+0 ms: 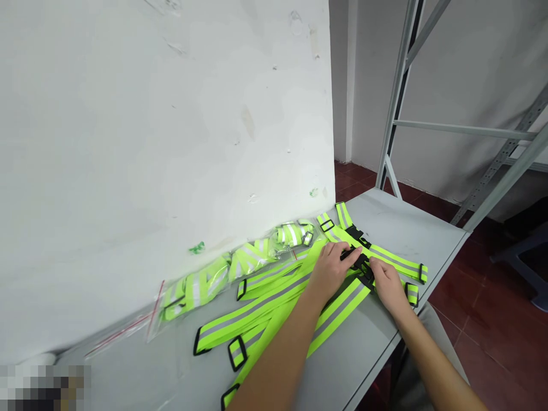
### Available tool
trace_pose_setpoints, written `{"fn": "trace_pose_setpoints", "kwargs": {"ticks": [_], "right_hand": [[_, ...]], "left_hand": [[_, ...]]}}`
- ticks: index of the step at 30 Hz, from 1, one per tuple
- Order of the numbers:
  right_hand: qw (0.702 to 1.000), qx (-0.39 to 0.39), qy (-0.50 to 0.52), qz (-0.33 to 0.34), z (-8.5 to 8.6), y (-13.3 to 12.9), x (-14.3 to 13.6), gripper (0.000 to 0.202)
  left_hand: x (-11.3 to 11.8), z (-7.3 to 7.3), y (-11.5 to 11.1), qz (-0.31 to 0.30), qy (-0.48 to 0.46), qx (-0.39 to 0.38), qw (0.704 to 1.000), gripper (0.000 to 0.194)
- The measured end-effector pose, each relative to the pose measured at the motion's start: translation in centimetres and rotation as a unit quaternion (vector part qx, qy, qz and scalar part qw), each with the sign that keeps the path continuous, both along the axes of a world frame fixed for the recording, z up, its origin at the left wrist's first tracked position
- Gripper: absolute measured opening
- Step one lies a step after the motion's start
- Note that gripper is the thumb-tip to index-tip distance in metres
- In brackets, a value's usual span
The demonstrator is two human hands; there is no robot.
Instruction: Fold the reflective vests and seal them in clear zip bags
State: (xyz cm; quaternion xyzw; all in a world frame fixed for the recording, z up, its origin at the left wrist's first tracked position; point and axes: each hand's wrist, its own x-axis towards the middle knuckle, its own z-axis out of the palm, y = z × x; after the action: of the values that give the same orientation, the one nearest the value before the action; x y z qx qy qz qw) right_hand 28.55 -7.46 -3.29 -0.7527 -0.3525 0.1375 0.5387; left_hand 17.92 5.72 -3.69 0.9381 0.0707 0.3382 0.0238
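Observation:
A neon-green reflective strap harness [257, 305] with grey stripes lies spread on the grey table [398, 225]. My left hand [331, 268] rests on the straps, its fingertips pinching one half of a black plastic buckle [358, 261]. From the other side my right hand [387, 282] grips the buckle's other half. Both hands meet at the buckle near the table's right edge. More green straps with black sliders [237, 352] trail toward me under my left forearm.
Folded green harnesses in clear plastic bags [201, 285] lie along the white wall [171, 125] behind the straps. A grey metal shelf frame [398, 108] stands past the table's far end. Red tiled floor [492, 319] drops off to the right.

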Motion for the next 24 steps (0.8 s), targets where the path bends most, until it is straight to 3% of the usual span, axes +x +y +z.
{"fn": "trace_pose_setpoints", "kwargs": {"ticks": [6,14,19,24], "right_hand": [[1.0,-0.011,0.014,-0.023,0.1,0.0,-0.2,0.042],[0.996,-0.023,0.066,-0.051,0.6,0.4,-0.5,0.046],[0.996,-0.049,-0.068,-0.036,0.6,0.5,-0.6,0.049],[0.952,-0.133,-0.275,-0.032,0.6,-2.9,0.0,0.034]], "left_hand": [[0.0,0.0,-1.0,-0.052,-0.017,-0.004,0.998,0.039],[-0.2,0.4,-1.5,-0.074,-0.007,-0.014,0.997,0.037],[0.2,0.5,-0.9,-0.035,0.005,0.011,0.999,0.041],[0.0,0.6,0.1,-0.012,0.095,-0.062,0.994,0.048]]}}
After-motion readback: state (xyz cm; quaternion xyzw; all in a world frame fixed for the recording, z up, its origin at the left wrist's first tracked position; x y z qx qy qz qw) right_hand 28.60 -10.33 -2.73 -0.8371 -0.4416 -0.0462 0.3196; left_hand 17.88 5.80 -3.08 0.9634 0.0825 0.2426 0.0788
